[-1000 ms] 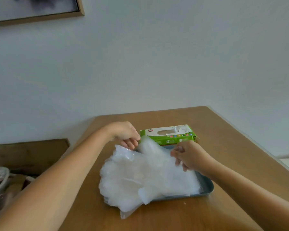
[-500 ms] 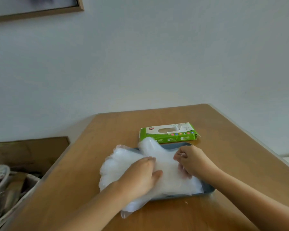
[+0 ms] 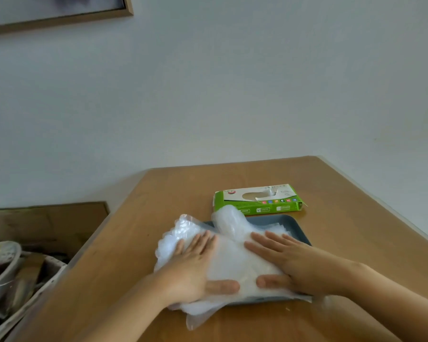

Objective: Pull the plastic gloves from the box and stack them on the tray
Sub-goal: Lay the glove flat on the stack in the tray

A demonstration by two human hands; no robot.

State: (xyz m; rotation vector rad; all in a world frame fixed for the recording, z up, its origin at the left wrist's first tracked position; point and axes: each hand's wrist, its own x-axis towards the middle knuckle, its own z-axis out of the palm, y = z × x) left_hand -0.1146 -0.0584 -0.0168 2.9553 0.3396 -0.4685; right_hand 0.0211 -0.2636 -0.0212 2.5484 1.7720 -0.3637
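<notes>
A pile of clear plastic gloves (image 3: pixel 232 255) lies on a grey tray (image 3: pixel 294 224) on the wooden table, spilling over the tray's left and near edges. My left hand (image 3: pixel 198 270) lies flat on the left part of the pile, fingers straight. On the right part, my right hand (image 3: pixel 284 260) presses down flat too, thumb stretched toward the left thumb. Just behind the tray sits the green and white glove box (image 3: pixel 257 199), with a bit of plastic showing in its oval opening.
The wooden table (image 3: pixel 356 243) ends at the wall behind and drops off at the right and left edges. Left of the table stands a basket (image 3: pixel 17 287) of clutter beside a wooden panel. A framed picture (image 3: pixel 59 11) hangs high on the wall.
My left hand came from the far side of the pile to its left top and flattened. My right hand let go of the pinched glove and spread flat on the pile.
</notes>
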